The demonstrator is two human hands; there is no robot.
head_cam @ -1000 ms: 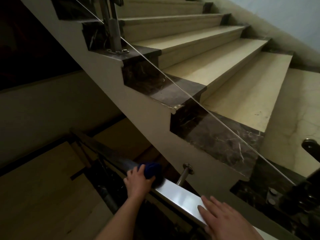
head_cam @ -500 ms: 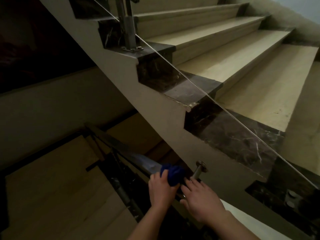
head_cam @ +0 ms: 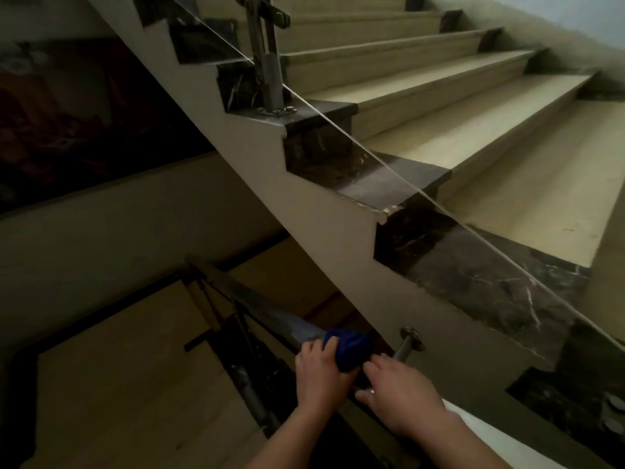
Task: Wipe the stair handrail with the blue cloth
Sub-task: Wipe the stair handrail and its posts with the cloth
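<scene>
A shiny metal handrail (head_cam: 270, 319) slopes down from the lower right towards the dark lower flight at the left. A bunched blue cloth (head_cam: 351, 348) sits on the rail. My left hand (head_cam: 319, 377) grips the cloth from the left side, thumb over it. My right hand (head_cam: 395, 394) lies on the rail right beside the cloth, fingertips touching its right edge, thumb under the rail's edge. Most of the rail under both hands is hidden.
A glass panel edge (head_cam: 406, 184) runs diagonally along the upper flight of beige steps (head_cam: 490, 140) with dark marble ends. A steel post (head_cam: 270, 72) stands on a step above. A round metal bracket (head_cam: 409, 343) juts from the stair wall beside my right hand. The lower stairs (head_cam: 118, 384) lie left.
My right hand slid down the rail from the lower right until it met the cloth. The left hand stays on the cloth. My view shifted left and down.
</scene>
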